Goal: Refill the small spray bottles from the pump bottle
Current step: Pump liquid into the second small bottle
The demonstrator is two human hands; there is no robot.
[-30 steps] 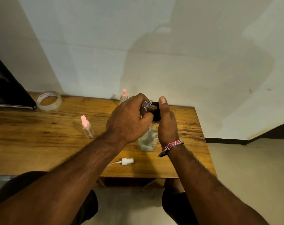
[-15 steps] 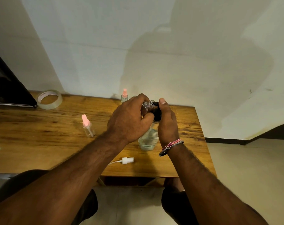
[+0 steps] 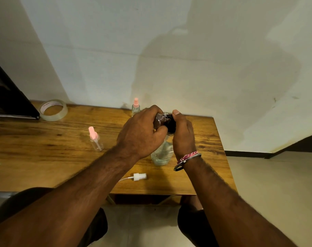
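A small clear bottle [image 3: 160, 120] is being gripped by the left hand [image 3: 140, 135] against the black pump [image 3: 171, 126], itself being gripped by the right hand [image 3: 182, 135], above the surface [image 3: 44, 157], pink lettering on the tape [image 3: 53, 110] being unreadable.

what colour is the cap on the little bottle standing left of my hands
Pink: the small spray bottle has a pink cap, clearest in the head view.

Plain room: wooden table [image 3: 44, 157], bare wall [image 3: 151, 50]
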